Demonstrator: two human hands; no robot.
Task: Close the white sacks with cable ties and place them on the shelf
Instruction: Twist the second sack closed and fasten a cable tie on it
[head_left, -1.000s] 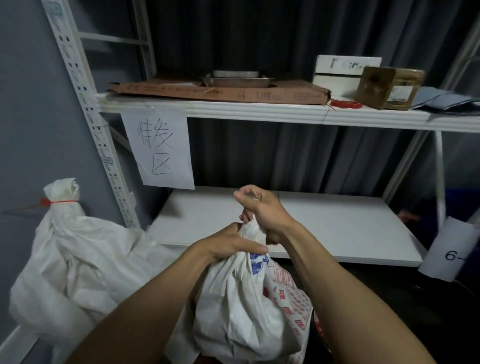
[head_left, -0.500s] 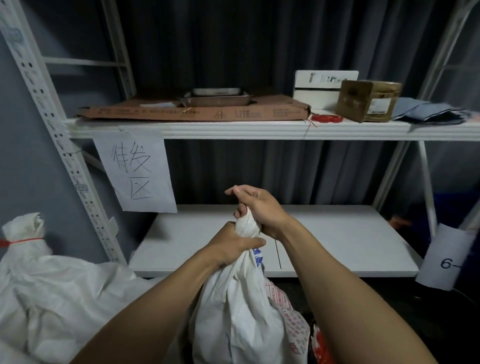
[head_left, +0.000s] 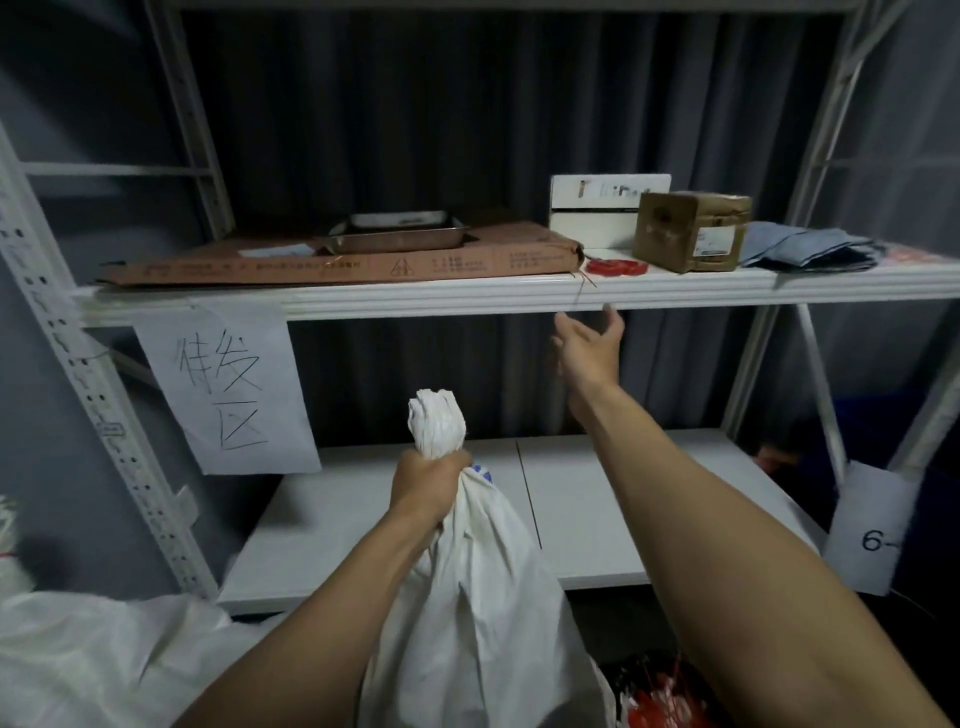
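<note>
Right hand (head_left: 589, 345) has left the white sack (head_left: 467, 597), fingers spread below the upper shelf (head_left: 467, 299); left hand (head_left: 428, 483) clenches its neck; tag (head_left: 865, 527) reads "6-".

white sack (head_left: 483, 597), blue print near neck. second white sack (head_left: 104, 660) at left. shelf (head_left: 467, 299) white. flat cardboard box (head_left: 337, 262) brown, dark print. small box (head_left: 691, 228) tan with white label. white box (head_left: 597, 218) behind. red ties (head_left: 615, 266). paper sign (head_left: 228, 389) white, black handwriting. grey-blue cloth (head_left: 810, 249). dark grey curtain (head_left: 467, 114).
</note>
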